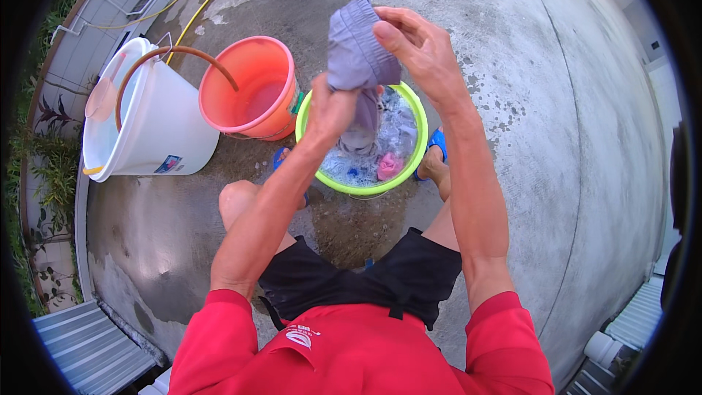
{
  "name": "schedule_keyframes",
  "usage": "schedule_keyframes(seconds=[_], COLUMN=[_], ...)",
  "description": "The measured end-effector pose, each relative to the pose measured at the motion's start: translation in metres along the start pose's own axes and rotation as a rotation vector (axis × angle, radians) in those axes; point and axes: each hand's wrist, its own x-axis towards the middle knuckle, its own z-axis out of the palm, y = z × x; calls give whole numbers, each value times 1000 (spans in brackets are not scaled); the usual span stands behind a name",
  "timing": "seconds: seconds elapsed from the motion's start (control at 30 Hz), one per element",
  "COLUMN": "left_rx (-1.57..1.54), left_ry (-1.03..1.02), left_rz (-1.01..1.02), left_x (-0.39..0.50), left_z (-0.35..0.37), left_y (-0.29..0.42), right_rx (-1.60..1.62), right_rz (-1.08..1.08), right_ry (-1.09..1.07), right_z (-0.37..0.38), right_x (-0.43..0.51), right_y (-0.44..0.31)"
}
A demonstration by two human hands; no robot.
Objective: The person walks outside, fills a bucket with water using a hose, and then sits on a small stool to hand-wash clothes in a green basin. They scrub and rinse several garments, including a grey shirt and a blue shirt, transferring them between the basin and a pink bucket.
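Observation:
A wet grey garment [359, 44] with a gathered elastic band is raised above the lime-green basin [421, 131]. My left hand [334, 107] grips it from below, the fingers partly hidden by the cloth. At the band's right edge is my right hand [419, 46], thumb and fingertips against the fabric. Part of the grey cloth [364, 123] hangs down towards the basin. Soapy water [343, 164] fills the basin around more soaked laundry [403, 123]. A bunched pink cloth [390, 167] lies near its front rim, beside a small blue item.
Left of the basin stands an orange bucket [247, 85], with a brown hose [189, 50] running into it from a large white bucket [164, 120]. A pink dipper [101, 99] hangs at the white bucket's rim. A yellow hose [197, 16] crosses the wet concrete [526, 175].

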Motion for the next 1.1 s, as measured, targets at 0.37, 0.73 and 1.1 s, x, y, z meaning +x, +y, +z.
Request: schedule_keyframes(seconds=[0.37, 0.73, 1.1], left_rx=[-534, -734, -884], left_ry=[-52, 96, 35], left_rz=[87, -868, -668], left_x=[20, -13, -44], left_z=[-3, -46, -10], left_y=[169, -154, -186], right_rx=[232, 156, -392], right_rz=[547, 554, -173], right_ry=[-217, 100, -115], right_z=[49, -34, 104], right_x=[-97, -114, -192], right_y=[186, 132, 96])
